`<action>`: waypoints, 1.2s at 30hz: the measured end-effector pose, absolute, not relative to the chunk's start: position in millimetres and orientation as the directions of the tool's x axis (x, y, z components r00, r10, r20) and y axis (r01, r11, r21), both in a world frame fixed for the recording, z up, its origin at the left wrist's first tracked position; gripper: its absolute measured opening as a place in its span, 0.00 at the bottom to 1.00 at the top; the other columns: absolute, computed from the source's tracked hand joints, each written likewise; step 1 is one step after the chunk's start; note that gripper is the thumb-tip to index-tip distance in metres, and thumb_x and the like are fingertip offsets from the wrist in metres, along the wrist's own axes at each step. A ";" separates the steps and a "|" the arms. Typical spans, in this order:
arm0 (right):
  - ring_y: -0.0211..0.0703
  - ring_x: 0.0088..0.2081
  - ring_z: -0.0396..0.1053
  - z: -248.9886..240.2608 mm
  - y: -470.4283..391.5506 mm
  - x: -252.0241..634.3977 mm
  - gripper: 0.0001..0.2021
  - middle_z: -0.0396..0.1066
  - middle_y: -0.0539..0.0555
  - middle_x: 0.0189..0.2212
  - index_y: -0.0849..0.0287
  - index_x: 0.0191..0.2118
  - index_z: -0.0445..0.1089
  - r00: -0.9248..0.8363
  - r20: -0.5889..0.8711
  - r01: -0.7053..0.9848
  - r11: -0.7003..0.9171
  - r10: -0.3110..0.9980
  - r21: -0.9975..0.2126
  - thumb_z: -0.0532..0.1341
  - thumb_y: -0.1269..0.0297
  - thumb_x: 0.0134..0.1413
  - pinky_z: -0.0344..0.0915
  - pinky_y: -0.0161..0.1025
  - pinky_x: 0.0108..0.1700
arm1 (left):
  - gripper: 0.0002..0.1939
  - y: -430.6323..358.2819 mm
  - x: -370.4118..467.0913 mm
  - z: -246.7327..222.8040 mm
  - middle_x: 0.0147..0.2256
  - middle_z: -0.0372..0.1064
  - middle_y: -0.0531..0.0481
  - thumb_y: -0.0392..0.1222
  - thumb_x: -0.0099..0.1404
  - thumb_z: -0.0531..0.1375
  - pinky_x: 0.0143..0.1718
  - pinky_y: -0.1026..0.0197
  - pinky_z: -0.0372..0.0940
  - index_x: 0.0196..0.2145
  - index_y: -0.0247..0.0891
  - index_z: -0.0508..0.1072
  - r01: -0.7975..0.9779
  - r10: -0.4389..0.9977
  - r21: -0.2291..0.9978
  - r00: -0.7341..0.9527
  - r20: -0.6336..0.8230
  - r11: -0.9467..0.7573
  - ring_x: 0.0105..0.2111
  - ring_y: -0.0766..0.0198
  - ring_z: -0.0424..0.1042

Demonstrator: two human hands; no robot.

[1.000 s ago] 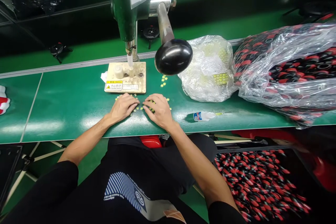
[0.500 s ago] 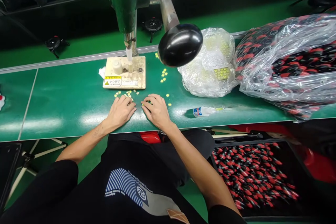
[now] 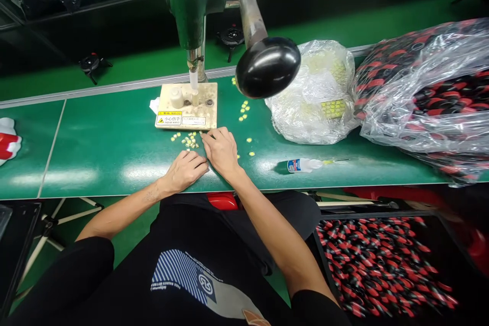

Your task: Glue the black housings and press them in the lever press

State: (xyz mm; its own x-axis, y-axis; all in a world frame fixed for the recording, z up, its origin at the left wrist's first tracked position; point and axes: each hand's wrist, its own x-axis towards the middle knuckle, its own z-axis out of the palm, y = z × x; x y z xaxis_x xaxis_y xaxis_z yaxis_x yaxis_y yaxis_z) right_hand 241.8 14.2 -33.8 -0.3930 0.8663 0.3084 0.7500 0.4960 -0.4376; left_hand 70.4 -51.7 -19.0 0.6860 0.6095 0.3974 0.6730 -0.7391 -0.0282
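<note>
My right hand [image 3: 221,150] is at the front edge of the press base [image 3: 186,123], its fingertips drawn together beside a small yellow-and-white piece. What they pinch, if anything, is too small to make out. Lower and to the left, my left hand [image 3: 186,172] rests on the bench with curled fingers, their tips hidden. Several small yellow pieces [image 3: 190,141] lie loose between my left hand and the base. Above the base, the white tip [image 3: 194,80] of the green hand press [image 3: 188,15] points down. The press lever ends in a black knob [image 3: 268,67].
On the green bench [image 3: 103,142], a glue bottle [image 3: 301,165] with a needle tip lies to the right. Behind it are a plastic bag [image 3: 313,122] of yellow pieces and a large bag [image 3: 416,127] of black-and-red parts. A tray of similar parts [image 3: 382,265] stands below.
My right hand has moved forward to the front edge of the press base. My left hand has drawn back toward me and a little right, uncovering more yellow pieces. The view has shifted slightly.
</note>
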 end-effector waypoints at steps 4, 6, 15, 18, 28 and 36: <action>0.55 0.47 0.65 -37.1 13.3 246.4 0.10 0.78 0.60 0.44 0.58 0.46 0.78 -0.386 0.292 0.750 0.482 0.875 -0.454 0.58 0.68 0.72 0.59 0.49 0.45 | 0.06 -61.1 61.0 -17.4 0.45 0.81 0.48 0.39 0.79 0.60 0.43 0.53 0.60 0.43 0.39 0.77 0.678 0.651 0.096 0.643 0.403 -0.729 0.43 0.58 0.72; 0.55 0.47 0.65 -38.2 12.7 252.0 0.08 0.78 0.59 0.42 0.56 0.43 0.77 -0.370 0.282 0.717 0.466 0.885 -0.518 0.59 0.67 0.71 0.59 0.49 0.46 | 0.05 -62.9 54.0 -16.6 0.45 0.80 0.46 0.39 0.78 0.61 0.42 0.52 0.60 0.45 0.38 0.77 0.734 0.713 0.146 0.561 0.420 -0.664 0.43 0.56 0.72; 0.54 0.52 0.68 -38.6 11.1 272.0 0.03 0.78 0.56 0.43 0.55 0.40 0.74 -0.403 0.313 0.565 0.503 0.860 -0.654 0.63 0.70 0.65 0.62 0.49 0.51 | 0.05 -65.2 38.4 -19.5 0.43 0.80 0.47 0.38 0.78 0.62 0.40 0.52 0.58 0.48 0.38 0.77 0.816 0.796 0.148 0.477 0.372 -0.558 0.42 0.55 0.69; 0.54 0.55 0.68 -39.2 7.8 272.6 0.03 0.79 0.56 0.44 0.54 0.40 0.75 -0.428 0.328 0.534 0.528 0.842 -0.660 0.63 0.69 0.65 0.62 0.50 0.53 | 0.07 -62.2 41.0 -17.5 0.44 0.80 0.46 0.40 0.78 0.62 0.40 0.52 0.58 0.50 0.37 0.77 0.834 0.809 0.152 0.444 0.386 -0.530 0.42 0.54 0.69; 0.55 0.53 0.70 -36.2 8.4 272.0 0.06 0.80 0.55 0.41 0.55 0.33 0.74 -0.440 0.266 0.526 0.486 0.858 -0.697 0.64 0.73 0.59 0.64 0.51 0.52 | 0.06 -45.9 56.9 -12.1 0.40 0.79 0.49 0.34 0.78 0.59 0.37 0.52 0.56 0.47 0.38 0.77 0.755 0.699 -0.017 0.614 0.366 -0.655 0.39 0.56 0.68; 0.57 0.53 0.69 -30.7 3.6 264.2 0.02 0.80 0.57 0.42 0.55 0.37 0.78 -0.430 0.276 0.586 0.498 0.860 -0.639 0.67 0.68 0.63 0.65 0.51 0.51 | 0.04 -69.6 53.9 -16.7 0.40 0.80 0.50 0.34 0.77 0.62 0.37 0.53 0.58 0.47 0.37 0.76 0.752 0.689 0.002 0.603 0.403 -0.659 0.39 0.59 0.71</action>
State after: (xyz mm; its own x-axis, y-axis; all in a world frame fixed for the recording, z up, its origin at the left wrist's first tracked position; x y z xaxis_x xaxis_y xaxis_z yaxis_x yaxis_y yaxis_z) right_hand 264.2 3.6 -30.7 -0.4298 0.8598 0.2757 0.5860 0.4979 -0.6393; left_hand 53.9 -69.6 -16.7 0.6026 0.6885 0.4034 0.7518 -0.6594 0.0024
